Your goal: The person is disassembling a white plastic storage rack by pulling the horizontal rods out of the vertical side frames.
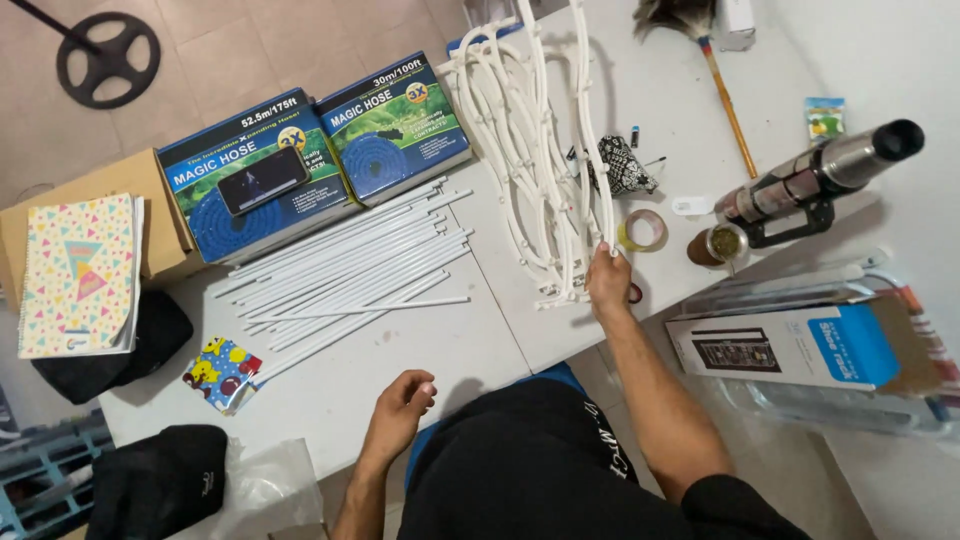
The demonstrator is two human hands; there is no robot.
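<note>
**One hand on the white frames, the other idle at the table edge**

The person's right hand (607, 278) is closed around the near end of a bundle of curved white plastic frame pieces (535, 150), which lies on the white table (480, 340) and runs away from the body toward the far edge. Gripping at the near end looks like a way to keep the tangled loops gathered and steady. The left hand (402, 405) hangs loosely curled at the table's near edge, holding nothing and touching nothing I can see.

Just left of the frames, a fan of thin straight white rods (350, 275) lies flat, laid roughly parallel, probably so single rods can be picked off. Beyond them sit two blue printed cardboard boxes (315, 150), with a dark phone resting on the left one. A roll of clear tape (645, 231) lies just right of the gripping hand.

The far ends of the frames run out of view at the top. How the pieces connect is hard to make out, and the right hand's fingertips are hidden under the bundle.
</note>
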